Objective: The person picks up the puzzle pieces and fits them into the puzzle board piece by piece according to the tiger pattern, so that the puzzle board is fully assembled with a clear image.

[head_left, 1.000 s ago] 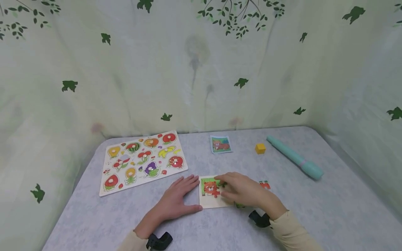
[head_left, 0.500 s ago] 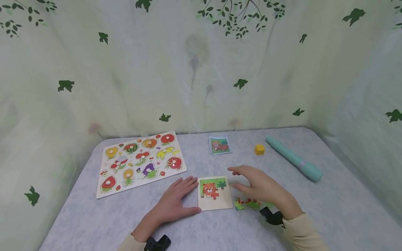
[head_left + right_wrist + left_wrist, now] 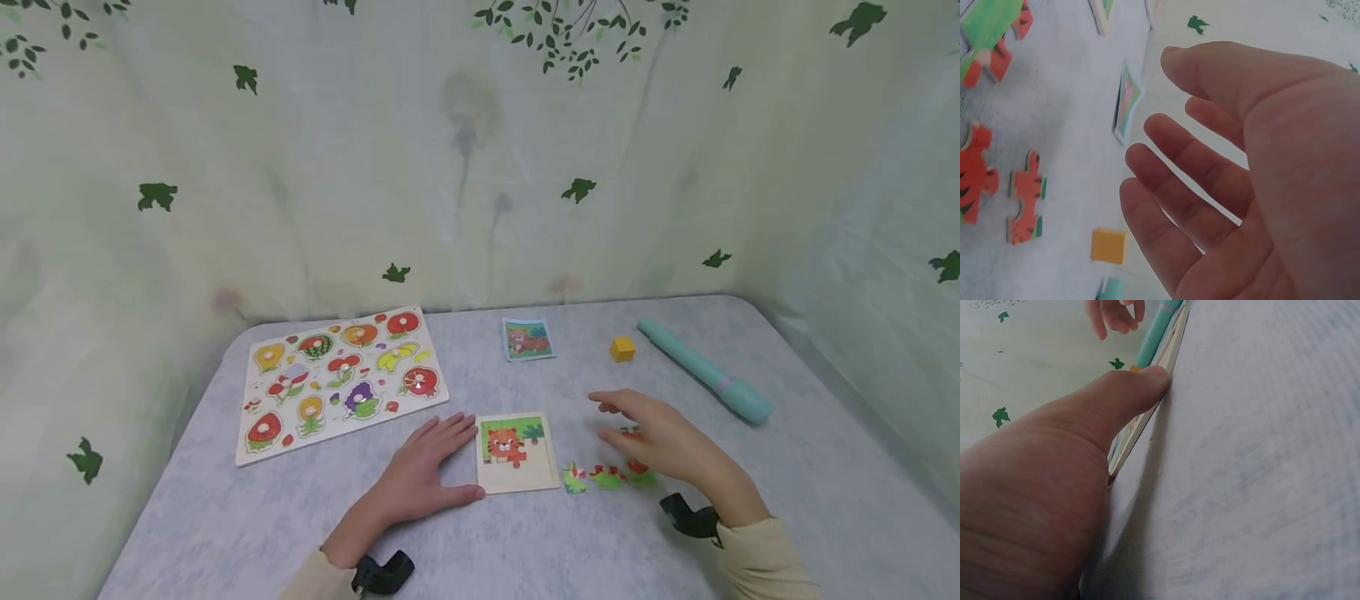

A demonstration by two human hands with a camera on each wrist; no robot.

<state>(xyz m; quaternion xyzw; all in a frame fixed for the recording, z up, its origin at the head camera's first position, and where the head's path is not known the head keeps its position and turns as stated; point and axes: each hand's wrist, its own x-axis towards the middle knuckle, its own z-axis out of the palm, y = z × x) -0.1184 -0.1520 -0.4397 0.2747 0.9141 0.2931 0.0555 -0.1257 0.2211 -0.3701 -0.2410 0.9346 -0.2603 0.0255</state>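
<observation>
A small square wooden puzzle tray (image 3: 498,479) lies at the middle front, with a tiger's face and a green bush pieced together in its upper part. My left hand (image 3: 429,471) rests flat at its left side, fingertips and thumb right at the edge. Over the loose puzzle pieces (image 3: 606,477) hovers my right hand (image 3: 660,437), its fingers loosely bent and nothing between them. In the right wrist view, orange striped pieces (image 3: 1027,200) lie on the table below that hand. It partly hides some pieces in the head view.
A fruit knob-puzzle board (image 3: 341,383) lies at the back left. Behind the tray is a small tiger picture card (image 3: 528,340). A yellow cube (image 3: 622,349) and a teal stick with a thick end (image 3: 705,371) lie at the back right.
My right hand has moved from over the tray to the right, above the loose pieces, uncovering the bush piece in the tray. My left hand stays at the tray's left edge.
</observation>
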